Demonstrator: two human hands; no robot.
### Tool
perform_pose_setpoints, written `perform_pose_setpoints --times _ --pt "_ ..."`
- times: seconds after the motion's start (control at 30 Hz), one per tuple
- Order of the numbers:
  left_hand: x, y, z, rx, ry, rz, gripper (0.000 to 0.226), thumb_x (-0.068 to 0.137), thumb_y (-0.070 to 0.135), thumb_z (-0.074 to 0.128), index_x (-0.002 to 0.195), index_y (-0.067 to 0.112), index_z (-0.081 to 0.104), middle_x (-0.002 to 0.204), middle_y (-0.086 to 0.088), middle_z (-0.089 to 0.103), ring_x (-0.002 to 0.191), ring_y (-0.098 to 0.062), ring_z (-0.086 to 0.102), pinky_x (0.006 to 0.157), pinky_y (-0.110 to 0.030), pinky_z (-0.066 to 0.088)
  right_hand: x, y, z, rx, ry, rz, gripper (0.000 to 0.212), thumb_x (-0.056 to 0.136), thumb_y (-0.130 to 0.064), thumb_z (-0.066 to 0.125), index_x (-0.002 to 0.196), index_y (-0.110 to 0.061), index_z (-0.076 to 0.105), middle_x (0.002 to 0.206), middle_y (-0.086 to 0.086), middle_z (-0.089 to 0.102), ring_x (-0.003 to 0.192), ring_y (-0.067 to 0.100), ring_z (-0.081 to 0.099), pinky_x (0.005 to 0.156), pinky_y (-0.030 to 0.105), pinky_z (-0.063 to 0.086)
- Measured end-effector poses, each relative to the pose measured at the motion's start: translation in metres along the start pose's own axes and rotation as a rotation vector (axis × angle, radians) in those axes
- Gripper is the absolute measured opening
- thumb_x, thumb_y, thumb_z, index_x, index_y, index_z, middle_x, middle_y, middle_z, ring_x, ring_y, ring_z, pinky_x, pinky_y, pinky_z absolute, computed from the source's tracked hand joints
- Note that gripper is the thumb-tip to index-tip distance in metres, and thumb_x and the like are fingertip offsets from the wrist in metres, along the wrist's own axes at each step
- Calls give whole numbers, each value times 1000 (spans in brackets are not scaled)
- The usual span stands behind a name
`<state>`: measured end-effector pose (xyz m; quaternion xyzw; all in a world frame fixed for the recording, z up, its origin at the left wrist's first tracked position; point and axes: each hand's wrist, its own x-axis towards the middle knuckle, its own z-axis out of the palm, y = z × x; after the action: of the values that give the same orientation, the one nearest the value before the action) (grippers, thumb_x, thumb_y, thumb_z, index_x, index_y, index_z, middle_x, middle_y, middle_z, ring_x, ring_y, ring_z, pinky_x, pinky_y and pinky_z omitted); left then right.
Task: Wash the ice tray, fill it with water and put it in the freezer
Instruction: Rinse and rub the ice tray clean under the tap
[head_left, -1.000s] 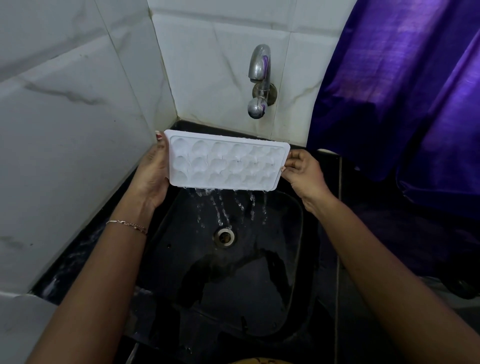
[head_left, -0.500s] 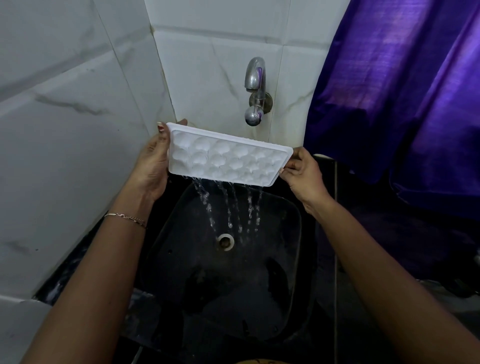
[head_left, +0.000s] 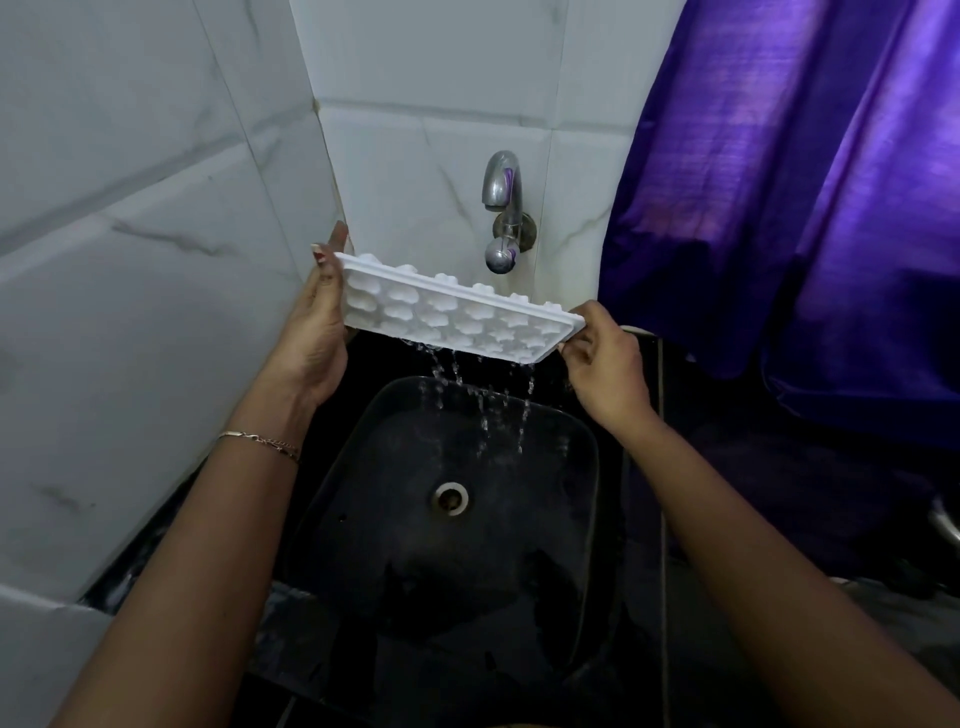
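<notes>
Glossy marbled wall tiles (head_left: 130, 260) close in hard on the left, just beside the left grip (head_left: 317, 332), which clasps the short end of the white moulded ice tray (head_left: 452, 317); the tray hangs tilted, cavities toward the camera, in front of the chrome tap (head_left: 501, 208) and above the black sink (head_left: 587, 441), water dripping off its lower edge; open room lies over the basin. The right grip (head_left: 605, 364) pinches the tray's right corner, near a shiny purple curtain (head_left: 779, 208)

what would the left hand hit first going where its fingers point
Probably the tiled wall by the corner: the left hand, holding the ice tray, points up toward it; depth unclear.
</notes>
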<state>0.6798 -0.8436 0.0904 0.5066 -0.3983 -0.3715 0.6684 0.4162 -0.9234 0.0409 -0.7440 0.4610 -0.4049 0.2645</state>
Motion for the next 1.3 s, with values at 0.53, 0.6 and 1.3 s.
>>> perform_pose_setpoints --times 0.53,0.6,1.3 --pt "-21 12 17 -141 -11 -154 48 100 46 32 68 22 60 68 7 63 71 -8 62 68 -21 47 -16 -9 -19 -164 172 -176 19 87 -1 62 103 -11 61 89 5 71 80 17 68 71 34 57" --pt "-19 10 14 -151 10 -148 32 98 28 34 76 17 53 63 6 61 65 -7 60 65 -18 48 -16 -8 -21 -162 196 -191 20 86 0 64 102 -11 67 90 4 72 80 16 67 74 33 57" --pt "-27 3 1 -330 11 -41 31 62 16 41 89 11 56 89 -3 69 82 -18 64 75 -27 48 -14 2 -21 -65 161 -332 39 89 2 60 127 -5 61 127 7 64 118 15 60 103 31 46"
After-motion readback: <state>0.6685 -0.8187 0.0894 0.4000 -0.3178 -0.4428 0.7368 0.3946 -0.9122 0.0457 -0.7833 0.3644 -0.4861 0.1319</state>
